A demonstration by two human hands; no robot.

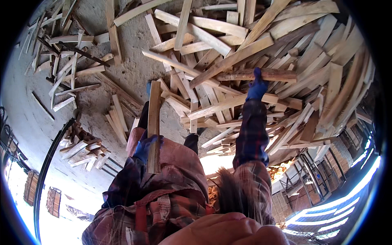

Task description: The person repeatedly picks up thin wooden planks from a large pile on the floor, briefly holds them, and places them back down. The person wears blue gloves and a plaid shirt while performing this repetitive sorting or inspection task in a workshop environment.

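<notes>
My left hand (142, 148), in a blue glove, is closed round the lower part of a wooden slat (154, 110). The slat points away from me, in front of my pink apron (179, 157). Farther out on the right, my right hand (256, 87), also gloved in blue, reaches over the heap of loose slats (228, 67). Its fingers are closed on the middle of a darker, rough-faced wooden slat (279, 75), which lies crosswise on the heap.
Slats heap high toward the right (322, 77). More scattered slats (73, 61) lie on the concrete floor (132, 45) at far left. A smaller stack of short pieces (85, 149) stands left of me, beside a dark curved bar (43, 175). A metal frame (306, 175) stands at right.
</notes>
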